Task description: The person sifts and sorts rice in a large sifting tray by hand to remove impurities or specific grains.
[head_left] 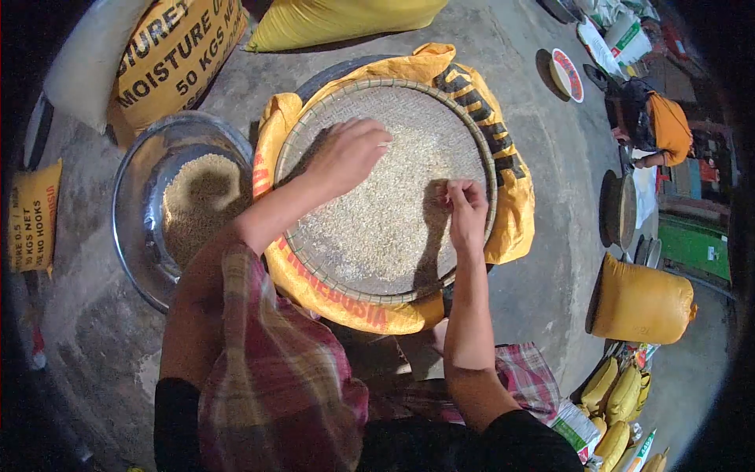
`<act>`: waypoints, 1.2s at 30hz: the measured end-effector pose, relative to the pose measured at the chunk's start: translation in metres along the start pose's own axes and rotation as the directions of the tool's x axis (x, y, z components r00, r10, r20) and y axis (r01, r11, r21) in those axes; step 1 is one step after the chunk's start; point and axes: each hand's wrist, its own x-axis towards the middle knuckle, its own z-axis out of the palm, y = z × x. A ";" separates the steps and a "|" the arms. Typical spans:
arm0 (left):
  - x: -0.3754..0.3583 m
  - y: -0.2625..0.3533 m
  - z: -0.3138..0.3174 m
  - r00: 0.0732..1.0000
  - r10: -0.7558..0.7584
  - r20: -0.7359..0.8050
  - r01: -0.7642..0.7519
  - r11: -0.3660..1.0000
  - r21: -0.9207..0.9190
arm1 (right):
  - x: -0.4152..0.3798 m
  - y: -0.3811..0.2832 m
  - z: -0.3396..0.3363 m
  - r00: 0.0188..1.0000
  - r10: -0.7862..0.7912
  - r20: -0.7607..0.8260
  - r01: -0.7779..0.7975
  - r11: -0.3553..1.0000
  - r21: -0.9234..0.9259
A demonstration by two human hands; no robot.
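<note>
A round woven winnowing tray (292, 157) lies in front of me, with pale grain (377, 220) spread thinly across it. My left hand (351, 153) is over the upper left of the grain, palm down, fingers loosely stretched and a little bent. Near the tray's right rim, my right hand (467, 206) has thumb and fingertips pinched together. Whatever sits in that pinch is too small to make out. Under the tray is an orange printed sack (515, 212), its folded edge showing around the rim.
Left of the tray stands a steel basin (130, 189) with brownish grain (200, 204). Full sacks (185, 59) and a yellow sack (338, 20) stand behind. On the right are a bowl (566, 75), a plump orange sack (641, 303), yellow bundles (621, 393) and a person in orange (670, 130).
</note>
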 end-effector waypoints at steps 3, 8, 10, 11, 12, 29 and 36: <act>0.024 0.017 0.032 0.989 -0.002 0.149 -0.012 0.995 0.096 | -0.005 -0.010 0.000 0.978 0.209 0.018 -0.207 0.949 0.236; -0.020 0.041 0.055 0.931 0.064 0.360 -0.123 0.982 0.145 | 0.017 0.003 -0.009 0.981 0.187 -0.048 -0.187 0.982 0.007; -0.047 0.051 0.044 0.925 0.126 0.360 -0.182 0.975 0.126 | 0.028 0.005 -0.002 0.997 -0.051 -0.054 0.021 0.896 -0.443; -0.056 0.054 0.036 0.915 0.190 0.356 -0.236 0.968 0.090 | 0.030 0.000 0.003 0.994 -0.087 -0.060 0.036 0.813 -0.582; -0.058 0.055 0.027 0.915 0.186 0.358 -0.235 0.967 0.097 | 0.033 0.004 0.008 0.995 -0.087 -0.057 0.038 0.816 -0.577; -0.061 0.048 0.031 0.999 -0.005 0.035 0.000 0.990 0.139 | 0.040 -0.001 0.028 0.876 -0.457 0.154 0.353 0.392 -0.849; -0.029 0.016 0.016 0.999 0.032 -0.043 -0.031 0.999 0.024 | -0.028 -0.021 0.064 0.839 -0.250 0.484 0.545 0.407 -0.733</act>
